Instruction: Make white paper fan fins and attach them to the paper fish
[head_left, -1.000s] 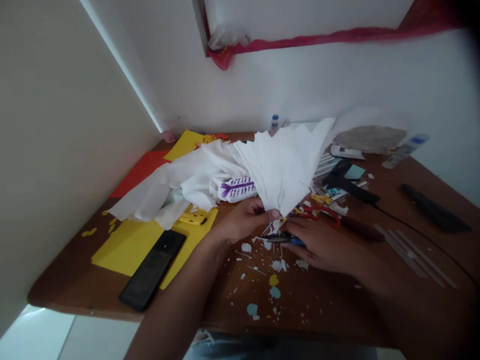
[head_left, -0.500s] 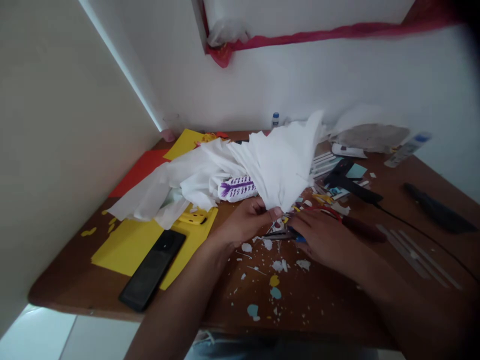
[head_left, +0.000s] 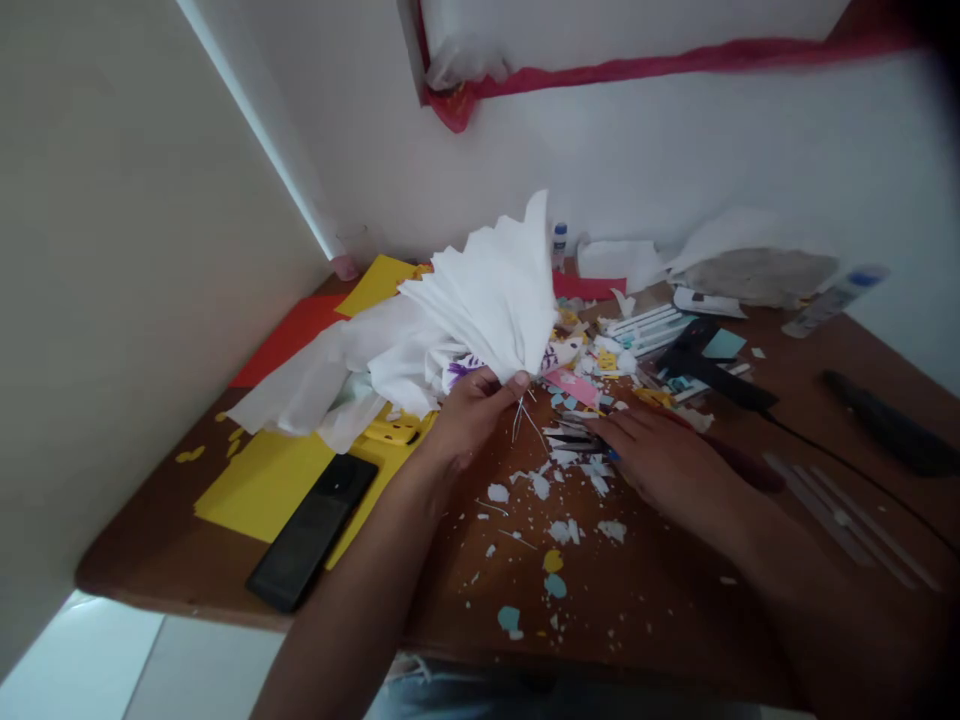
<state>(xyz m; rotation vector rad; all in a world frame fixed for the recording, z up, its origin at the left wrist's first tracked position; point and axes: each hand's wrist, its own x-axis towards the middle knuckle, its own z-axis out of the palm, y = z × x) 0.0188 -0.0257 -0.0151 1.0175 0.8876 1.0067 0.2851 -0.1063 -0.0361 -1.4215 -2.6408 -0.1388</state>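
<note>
My left hand (head_left: 480, 405) pinches the gathered base of a white pleated fan of crepe-like paper (head_left: 495, 285). Thin wire ends (head_left: 527, 420) stick out below the pinch. Just right of it, my right hand (head_left: 645, 450) is low over the table with its fingers closed around blue-handled pliers (head_left: 574, 440); their dark jaws point left and the grip is partly hidden. Behind the fan lies a white piece with purple marks (head_left: 562, 352), mostly covered. A pink strip (head_left: 574, 387) and paper scraps lie between the hands.
On the left are yellow sheets (head_left: 247, 490), a black phone (head_left: 315, 530), a red sheet (head_left: 289, 335) and loose white paper (head_left: 300, 375). A black glue gun (head_left: 712, 375) with its cord, glue sticks (head_left: 840, 520) and a dark-handled tool (head_left: 889, 420) lie right. Scraps litter the front.
My left hand has lifted the white fan up and to the left, uncovering the wire ends and pink strip. My right hand and the pliers have separated from it.
</note>
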